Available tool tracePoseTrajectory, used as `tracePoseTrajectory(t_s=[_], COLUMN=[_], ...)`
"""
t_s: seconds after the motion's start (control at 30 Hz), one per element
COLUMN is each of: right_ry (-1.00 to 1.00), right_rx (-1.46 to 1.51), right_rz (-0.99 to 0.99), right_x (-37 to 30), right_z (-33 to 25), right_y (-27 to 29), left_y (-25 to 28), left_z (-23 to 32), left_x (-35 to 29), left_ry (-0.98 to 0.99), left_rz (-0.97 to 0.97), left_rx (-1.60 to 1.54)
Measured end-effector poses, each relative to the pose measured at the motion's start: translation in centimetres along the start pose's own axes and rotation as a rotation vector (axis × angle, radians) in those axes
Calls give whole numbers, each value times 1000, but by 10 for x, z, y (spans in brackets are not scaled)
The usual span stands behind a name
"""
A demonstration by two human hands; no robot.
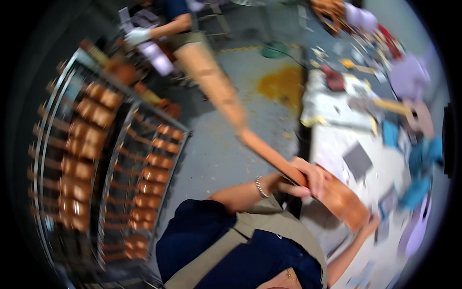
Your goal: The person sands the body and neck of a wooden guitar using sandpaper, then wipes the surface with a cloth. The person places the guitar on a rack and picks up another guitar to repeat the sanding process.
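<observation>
A brown wooden ukulele (274,151), smeared by motion, slants across the middle of the head view from upper left to lower right. My left hand (310,178), with a chain bracelet at its wrist, is closed round the narrow neck. At the lower right, my right hand (369,225) holds the broad near end from beneath, its fingers partly hidden behind the wood. The far wide part reaches up to the left, overlapping a co-worker's apron in the picture. Just under the near end is a white-covered workbench (332,144).
Wheeled-looking metal racks (180,159) on the left hold rows of brown ukuleles. A co-worker with a white glove (138,36) stands at the far left. A grey square sheet (357,160), blue cloths (416,192) and a red tool (333,79) lie on the bench. Orange-brown stains (281,86) mark the floor.
</observation>
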State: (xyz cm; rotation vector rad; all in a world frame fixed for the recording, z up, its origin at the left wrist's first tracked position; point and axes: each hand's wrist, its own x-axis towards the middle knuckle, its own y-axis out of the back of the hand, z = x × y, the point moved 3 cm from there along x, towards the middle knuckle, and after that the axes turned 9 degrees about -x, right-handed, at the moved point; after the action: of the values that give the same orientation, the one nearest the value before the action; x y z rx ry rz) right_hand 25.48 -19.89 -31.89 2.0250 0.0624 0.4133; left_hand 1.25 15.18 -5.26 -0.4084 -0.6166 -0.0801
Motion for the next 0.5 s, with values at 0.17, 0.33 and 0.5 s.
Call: tracePoseTrajectory(t_s=[0.17, 0.33, 0.5], right_ry=[-324, -413, -456], right_rx=[565, 582, 446], right_rz=[32, 208, 256], right_x=[-11, -39, -75], right_z=[6, -9, -34], right_y=[38, 67, 107], left_y=[10, 20, 3], left_z=[9, -16, -17], left_x=[-8, 16, 33], left_ry=[-47, -48, -99], left_rz=[123, 237, 272], left_rx=[-81, -197, -180])
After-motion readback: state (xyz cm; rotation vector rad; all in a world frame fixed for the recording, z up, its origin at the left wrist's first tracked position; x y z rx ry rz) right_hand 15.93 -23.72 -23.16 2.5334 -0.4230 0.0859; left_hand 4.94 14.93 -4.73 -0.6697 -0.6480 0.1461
